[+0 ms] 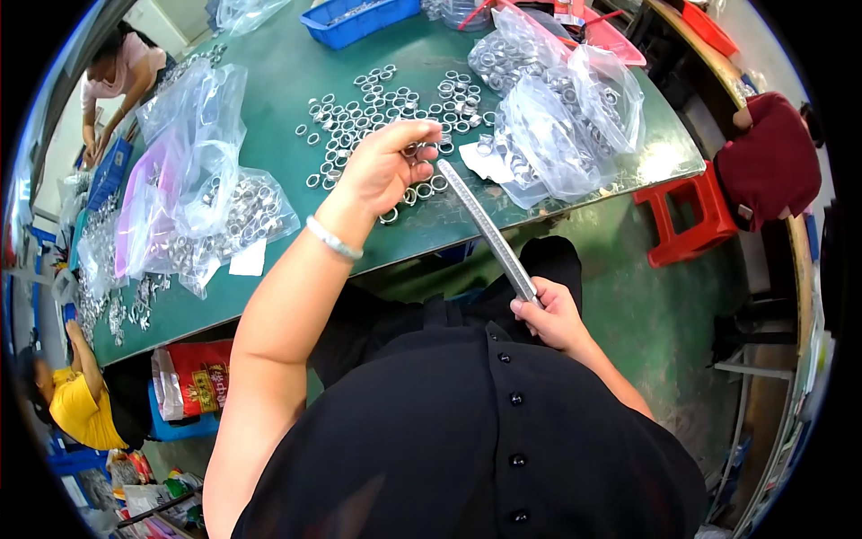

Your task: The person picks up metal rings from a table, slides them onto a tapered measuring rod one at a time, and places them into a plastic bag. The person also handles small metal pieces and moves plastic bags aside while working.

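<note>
A long silver ring mandrel [489, 229] with fine markings along it rises toward the table edge. My right hand [552, 314] is wrapped round its lower end, in front of my body. Over the near part of the table, my left hand [391, 166] is curled with its fingers bent inward, left of the mandrel's tip. Whatever sits between those fingers is hidden. Many loose silver rings [355, 121] lie spread on the green tabletop beyond and around the left hand. A few rings [426, 189] lie between that hand and the mandrel.
Clear plastic bags of rings [557, 135] stand to the right, other bags [242, 207] to the left. A blue bin [359, 20] is at the back. A person in dark red [768, 157] sits on a red stool [687, 216]; two other people work at left.
</note>
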Motion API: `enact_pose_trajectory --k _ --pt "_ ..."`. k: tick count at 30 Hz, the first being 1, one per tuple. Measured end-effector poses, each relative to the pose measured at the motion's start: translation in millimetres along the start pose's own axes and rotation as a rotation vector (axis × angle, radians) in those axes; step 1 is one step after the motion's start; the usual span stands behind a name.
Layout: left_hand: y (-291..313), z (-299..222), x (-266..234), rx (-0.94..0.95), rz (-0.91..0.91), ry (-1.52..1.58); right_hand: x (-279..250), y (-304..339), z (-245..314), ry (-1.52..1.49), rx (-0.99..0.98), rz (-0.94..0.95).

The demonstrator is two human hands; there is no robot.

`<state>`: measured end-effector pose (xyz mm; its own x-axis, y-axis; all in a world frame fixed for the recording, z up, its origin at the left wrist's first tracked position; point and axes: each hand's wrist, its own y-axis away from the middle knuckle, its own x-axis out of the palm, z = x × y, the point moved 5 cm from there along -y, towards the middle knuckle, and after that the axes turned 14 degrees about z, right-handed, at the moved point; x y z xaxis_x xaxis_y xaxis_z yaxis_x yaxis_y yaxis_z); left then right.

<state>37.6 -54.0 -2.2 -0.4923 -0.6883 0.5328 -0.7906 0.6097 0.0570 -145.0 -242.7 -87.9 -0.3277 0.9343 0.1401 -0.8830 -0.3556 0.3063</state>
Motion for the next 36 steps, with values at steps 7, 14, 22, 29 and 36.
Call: enact_pose_trajectory --k 7,14,22,29,36 --pt "-64 10 20 -0.144 -0.045 -0.830 -12 6 -5 -0.043 -0.069 -0.059" --pt "-92 9 40 -0.331 0.087 -1.706 -22 11 -10 -0.077 -0.077 -0.081" --pt "-75 4 29 -0.075 0.069 -1.489 -27 9 -10 -0.094 -0.100 -0.086" --pt "-33 9 16 -0.102 0.263 -0.343 -26 7 -2 -0.110 -0.118 -0.076" --pt "-1 19 26 -0.058 0.350 -0.134 -13 4 7 -0.060 -0.115 -0.010"
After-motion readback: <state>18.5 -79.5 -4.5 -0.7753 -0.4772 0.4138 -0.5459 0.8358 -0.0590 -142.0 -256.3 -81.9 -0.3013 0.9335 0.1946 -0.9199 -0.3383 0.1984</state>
